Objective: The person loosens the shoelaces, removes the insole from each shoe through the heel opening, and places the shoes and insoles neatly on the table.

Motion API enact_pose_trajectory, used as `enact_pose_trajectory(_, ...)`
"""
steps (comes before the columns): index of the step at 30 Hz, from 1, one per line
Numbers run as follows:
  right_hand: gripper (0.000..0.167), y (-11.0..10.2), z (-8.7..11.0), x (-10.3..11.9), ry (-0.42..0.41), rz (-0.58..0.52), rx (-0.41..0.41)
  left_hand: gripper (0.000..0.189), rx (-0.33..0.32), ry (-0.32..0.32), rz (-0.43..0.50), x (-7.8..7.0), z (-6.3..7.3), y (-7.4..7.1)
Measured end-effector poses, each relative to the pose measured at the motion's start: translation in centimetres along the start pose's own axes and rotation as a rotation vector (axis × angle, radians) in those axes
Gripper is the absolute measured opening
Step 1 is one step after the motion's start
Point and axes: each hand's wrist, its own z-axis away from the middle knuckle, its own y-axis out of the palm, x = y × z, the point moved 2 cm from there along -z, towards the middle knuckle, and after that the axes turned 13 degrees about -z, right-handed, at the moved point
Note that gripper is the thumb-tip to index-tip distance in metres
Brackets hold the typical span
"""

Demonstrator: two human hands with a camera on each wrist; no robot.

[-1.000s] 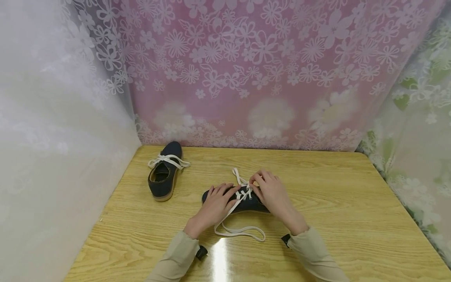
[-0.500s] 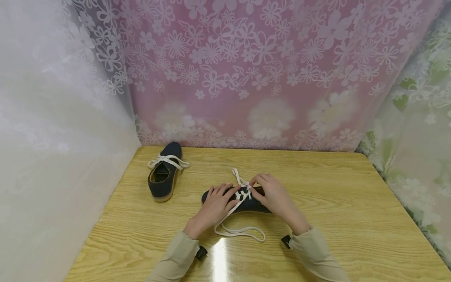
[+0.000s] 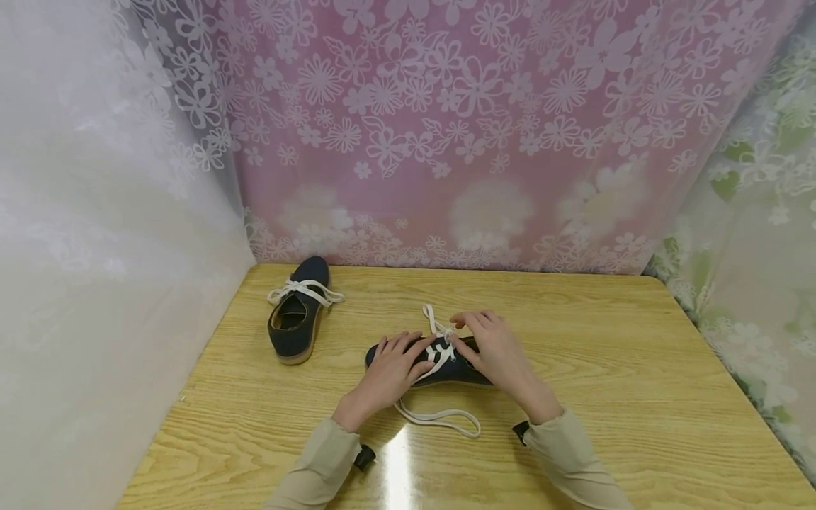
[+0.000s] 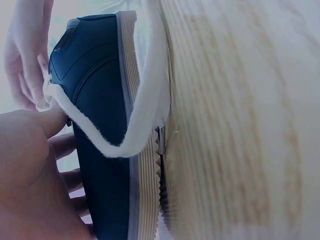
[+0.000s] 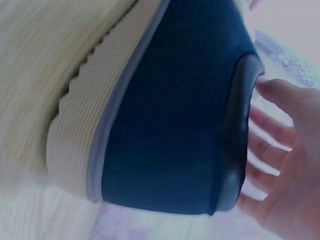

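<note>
A dark navy shoe (image 3: 455,370) lies across the table, toe left, heel right. My left hand (image 3: 390,368) rests on its front part, fingers spread over the upper, thumb beside the lacing. Curled over the lacing near the ankle opening, my right hand (image 3: 500,354) has its thumb and index finger at the knot of the white shoelace (image 3: 440,421). One lace loop stands up on the far side; another runs down the near side onto the table. In the left wrist view the shoelace (image 4: 92,132) hangs along the shoe's side from near the left thumb tip.
A matching navy shoe (image 3: 295,340) with its white lace in a bow stands at the back left of the wooden table (image 3: 605,397). Flowered curtains (image 3: 446,142) hang behind and on both sides. A dark wrist camera (image 3: 364,459) sits beneath the left cuff.
The right index finger has lifted slightly away from its thumb at the knot. The near-side lace has shifted and now passes partly under the left hand. The left hand stays put.
</note>
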Motion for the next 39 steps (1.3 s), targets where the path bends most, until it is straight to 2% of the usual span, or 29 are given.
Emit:
enact_pose_trajectory(5,0.028,-0.2,0.1,-0.4,0.07,0.029,0.063,0.053,0.002,-0.002,-0.009,0.0,0.0,0.1)
enact_pose_trajectory(9,0.018,-0.1,0.0,-0.4,0.029,-0.031,0.12,0.053,0.004,-0.004,-0.005,0.0,0.0,0.1)
enact_pose_trajectory(11,0.015,-0.1,0.0,-0.3,0.007,-0.07,0.122,0.053,0.005,-0.005,-0.002,0.0,0.1,0.1)
enact_pose_trajectory(13,0.013,-0.2,-0.1,-0.2,-0.009,-0.094,0.076,0.053,0.003,-0.005,-0.004,0.0,0.1,0.1)
enact_pose_trajectory(18,0.018,-0.9,-0.1,-0.5,-0.033,-0.032,-0.133,0.052,0.0,-0.004,-0.018,0.0,0.0,0.2)
enact_pose_trajectory(20,0.019,-1.0,-0.1,-0.7,-0.018,-0.002,-0.153,0.053,0.001,-0.004,-0.019,0.0,0.0,0.2)
enact_pose_trajectory(22,0.019,-1.1,0.0,-0.9,0.02,-0.005,-0.116,0.053,0.002,-0.005,-0.02,0.1,0.0,0.3)
enact_pose_trajectory(27,0.024,-1.1,0.4,-0.9,0.148,-0.043,0.052,0.053,0.0,-0.004,-0.019,0.1,0.1,0.3)
enact_pose_trajectory(31,0.024,-0.7,0.4,-0.6,0.175,-0.104,0.141,0.053,-0.001,-0.003,-0.018,0.1,0.0,0.3)
enact_pose_trajectory(35,0.014,-0.3,0.2,-0.3,0.157,-0.187,0.123,0.052,-0.001,-0.001,-0.022,0.1,0.0,0.3)
enact_pose_trajectory(37,0.011,-0.2,0.1,-0.2,0.147,-0.217,0.079,0.053,0.0,-0.004,-0.021,0.0,0.0,0.2)
enact_pose_trajectory(39,0.011,-0.4,0.0,-0.3,0.137,-0.211,-0.004,0.053,0.001,-0.006,-0.016,0.0,0.0,0.1)
